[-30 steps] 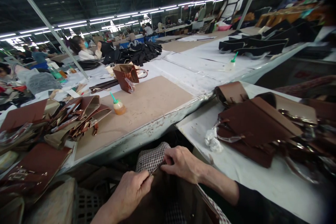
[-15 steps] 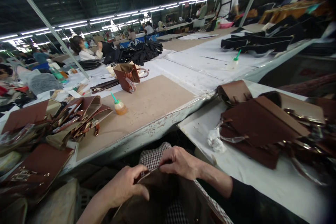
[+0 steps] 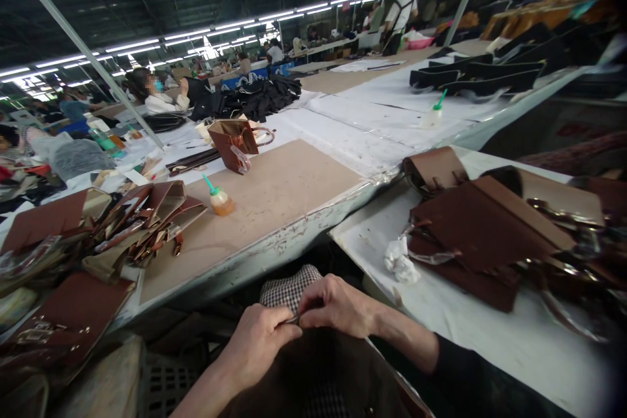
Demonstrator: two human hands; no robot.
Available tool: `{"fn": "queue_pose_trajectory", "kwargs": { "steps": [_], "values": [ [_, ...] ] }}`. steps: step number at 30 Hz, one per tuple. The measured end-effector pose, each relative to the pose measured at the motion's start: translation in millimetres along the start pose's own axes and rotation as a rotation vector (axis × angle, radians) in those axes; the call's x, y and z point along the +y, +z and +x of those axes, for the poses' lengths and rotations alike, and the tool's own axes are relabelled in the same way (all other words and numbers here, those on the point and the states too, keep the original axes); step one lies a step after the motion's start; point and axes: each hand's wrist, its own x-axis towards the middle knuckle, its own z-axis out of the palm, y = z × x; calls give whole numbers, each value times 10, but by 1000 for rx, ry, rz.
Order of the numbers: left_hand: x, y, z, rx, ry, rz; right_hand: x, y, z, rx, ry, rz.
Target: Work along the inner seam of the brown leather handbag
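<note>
A dark, open bag (image 3: 355, 372) rests low in front of me, its mouth facing up toward the camera. My left hand (image 3: 259, 339) pinches the bag's far rim between thumb and fingers. Right beside it, my right hand (image 3: 337, 307) grips the same rim, fingers curled and thumb pressed in. The two sets of fingertips almost meet. Black-and-white checked cloth (image 3: 287, 287) shows just beyond the hands. Much of the bag's inside is in shadow, and its lower part is out of view.
Brown bags (image 3: 490, 222) are heaped on the right-hand table (image 3: 455, 313); more brown bags (image 3: 147, 209) lie at left. A glue bottle (image 3: 222, 201) with a green nozzle stands on the brown board (image 3: 294, 189). Crumpled paper (image 3: 400, 261) sits near my right arm. Co-workers are farther back.
My left hand has shifted right and closed its thumb and fingers on the bag's rim, close to my right hand. The right hand stays almost in place.
</note>
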Motion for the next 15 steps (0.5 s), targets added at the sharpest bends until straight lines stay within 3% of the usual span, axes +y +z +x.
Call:
{"fn": "queue_pose_trajectory", "kwargs": {
  "steps": [5, 10, 12, 15],
  "values": [
    [38, -56, 6, -137, -29, -142, 92, -129, -15, -102, -16, 64],
    [28, -38, 0, -107, 18, -1, -109, -355, -324, -154, 70, 20],
    [-19, -20, -11, -70, 33, 65, -236, -321, -578, -120, 120, -48],
    [-52, -18, -30, -56, 54, 83, -313, -10, -972, 57, 164, -132]
  ]
}}
